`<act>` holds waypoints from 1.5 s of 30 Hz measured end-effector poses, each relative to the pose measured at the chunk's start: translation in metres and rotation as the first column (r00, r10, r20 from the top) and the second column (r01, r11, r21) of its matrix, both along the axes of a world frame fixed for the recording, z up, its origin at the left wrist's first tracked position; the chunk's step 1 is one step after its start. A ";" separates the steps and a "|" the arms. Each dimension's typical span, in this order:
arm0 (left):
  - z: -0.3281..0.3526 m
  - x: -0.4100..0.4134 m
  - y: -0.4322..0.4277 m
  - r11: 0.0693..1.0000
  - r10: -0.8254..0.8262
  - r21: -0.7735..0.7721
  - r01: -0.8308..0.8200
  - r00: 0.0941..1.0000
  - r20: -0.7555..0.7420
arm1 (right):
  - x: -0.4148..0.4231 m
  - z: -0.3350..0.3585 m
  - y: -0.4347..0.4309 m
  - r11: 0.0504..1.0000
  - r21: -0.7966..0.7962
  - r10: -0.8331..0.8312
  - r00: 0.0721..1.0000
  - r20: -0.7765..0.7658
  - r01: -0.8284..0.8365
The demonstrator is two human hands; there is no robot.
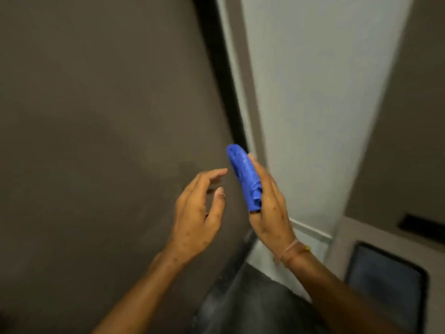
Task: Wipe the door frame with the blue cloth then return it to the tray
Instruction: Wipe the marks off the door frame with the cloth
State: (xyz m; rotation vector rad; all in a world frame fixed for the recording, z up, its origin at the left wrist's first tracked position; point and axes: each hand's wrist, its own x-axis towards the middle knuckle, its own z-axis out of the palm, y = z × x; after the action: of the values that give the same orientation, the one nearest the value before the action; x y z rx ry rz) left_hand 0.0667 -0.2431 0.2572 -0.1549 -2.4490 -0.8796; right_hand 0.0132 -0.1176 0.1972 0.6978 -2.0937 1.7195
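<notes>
Beside the dark door frame (218, 75), right hand (269, 206) clamps the folded blue cloth (243, 174) flat against its palm, ready to wipe; left hand (197, 210) hovers empty, fingers (214, 173) spread loosely.

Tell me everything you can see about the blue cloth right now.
The blue cloth is bright blue with a nubbly, towel-like texture, bunched into a long roll standing nearly upright. The right hand holds it against its palm and fingers, and its top pokes above the fingertips. It sits close to the dark door frame; contact cannot be told. The left hand is open beside it, not touching.
</notes>
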 end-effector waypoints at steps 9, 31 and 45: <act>0.201 0.221 -0.141 0.840 0.113 -0.385 -0.381 0.818 -0.564 | 0.144 0.251 -0.203 0.886 -0.192 0.187 0.705 -0.684 -0.421; 0.358 0.424 -0.351 0.146 0.577 -0.249 -0.957 0.287 -0.764 | 0.316 0.368 -0.375 0.878 0.479 0.442 0.375 -0.815 0.007; 0.347 0.419 -0.390 -0.111 0.517 -0.419 -0.901 0.308 -0.799 | 0.360 0.372 -0.435 0.999 -0.052 -0.028 0.731 -0.682 -0.011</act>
State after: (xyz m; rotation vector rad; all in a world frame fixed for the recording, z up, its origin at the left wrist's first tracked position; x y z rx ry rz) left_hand 0.4857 -0.6332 0.6040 0.6612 -1.7458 0.9698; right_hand 0.3727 -0.5522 0.5697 1.0997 -1.5115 1.2220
